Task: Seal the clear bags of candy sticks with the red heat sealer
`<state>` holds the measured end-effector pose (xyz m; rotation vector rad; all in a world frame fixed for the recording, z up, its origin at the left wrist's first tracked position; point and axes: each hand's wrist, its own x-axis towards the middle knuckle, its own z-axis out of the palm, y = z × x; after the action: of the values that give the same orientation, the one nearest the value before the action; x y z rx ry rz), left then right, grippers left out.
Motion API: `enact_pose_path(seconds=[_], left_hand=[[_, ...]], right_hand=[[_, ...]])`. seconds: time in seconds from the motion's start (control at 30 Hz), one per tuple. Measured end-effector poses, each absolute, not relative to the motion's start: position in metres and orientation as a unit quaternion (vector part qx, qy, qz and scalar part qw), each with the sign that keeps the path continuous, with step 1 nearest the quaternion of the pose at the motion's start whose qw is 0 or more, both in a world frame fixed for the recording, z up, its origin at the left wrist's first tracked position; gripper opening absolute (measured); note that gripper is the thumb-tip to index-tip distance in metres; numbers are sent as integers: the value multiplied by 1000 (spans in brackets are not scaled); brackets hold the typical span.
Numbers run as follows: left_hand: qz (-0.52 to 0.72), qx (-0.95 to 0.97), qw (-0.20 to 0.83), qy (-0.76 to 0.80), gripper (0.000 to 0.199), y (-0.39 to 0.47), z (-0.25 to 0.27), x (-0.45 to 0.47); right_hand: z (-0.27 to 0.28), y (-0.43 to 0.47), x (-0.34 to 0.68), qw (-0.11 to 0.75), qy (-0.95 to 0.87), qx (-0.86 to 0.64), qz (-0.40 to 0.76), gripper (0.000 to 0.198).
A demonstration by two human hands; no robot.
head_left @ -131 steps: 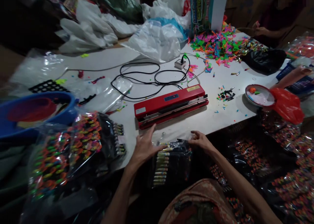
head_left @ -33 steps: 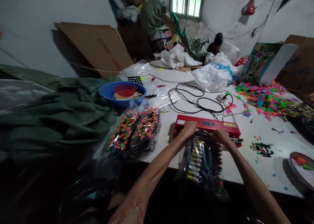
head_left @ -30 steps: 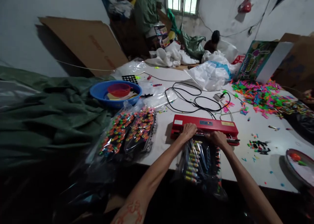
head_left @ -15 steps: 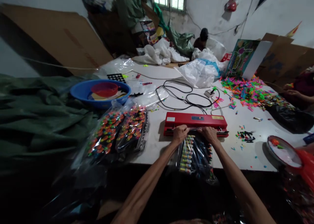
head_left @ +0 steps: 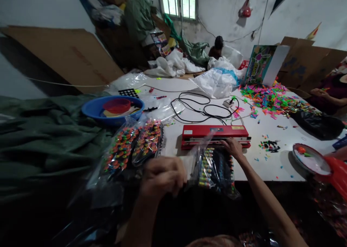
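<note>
A red bag sealer (head_left: 217, 131) lies on the white table in front of me, its pale sealing strip showing. Against its front edge rests a clear plastic bag (head_left: 221, 171) with rows of small colourful toys on dark cards. My right hand (head_left: 232, 147) is closed at the upper right edge of this bag, by the sealer's front. My left hand (head_left: 165, 173), blurred by motion, makes a fist left of the bag, nearer to me. Loose clear film shows between the fist and the bag; what the fist holds is hidden.
Two filled clear bags (head_left: 148, 140) lie at left, below a blue basin (head_left: 92, 111) with a red bowl. A black cable (head_left: 187, 120) loops behind the sealer. Colourful plastic pieces (head_left: 268, 99) are heaped at right, near another person (head_left: 329, 95). A round dish (head_left: 311, 162) sits front right.
My left hand has left the sealer's bar and come back toward me, to the left. The bar no longer covers the sealing strip. My right hand stays at the sealer.
</note>
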<state>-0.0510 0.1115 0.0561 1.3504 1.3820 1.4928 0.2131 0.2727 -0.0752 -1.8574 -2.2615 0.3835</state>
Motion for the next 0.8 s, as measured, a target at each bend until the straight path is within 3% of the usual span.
enact_pose_path(seconds=[0.1,0.2,0.3,0.37,0.57,0.63,0.8], left_hand=[[413,516,349,665,30,83,-9,-36],[306,471,318,764,55,74,-68,-15],[352,441,360,743,56,51,-107,0],[425,354,411,725,49,28,-124,1],[599,97,457,650,49,5,-129,-50],[634,57,451,626,50,25,-119,-77],[683,14,359,636,46,70,-105,-105]], right_hand=[[-107,235,242,216,-681,-662,226,54],[-129,189,243,275,-602,-649,376,53],[-123,147,213,343,-498,-582,544,51],[-105,128,188,360,-471,-545,594,58],[-33,142,111,272,-710,-411,503,82],[-20,159,74,261,-739,-401,474,82],[-21,188,-17,327,-733,-410,433,70]])
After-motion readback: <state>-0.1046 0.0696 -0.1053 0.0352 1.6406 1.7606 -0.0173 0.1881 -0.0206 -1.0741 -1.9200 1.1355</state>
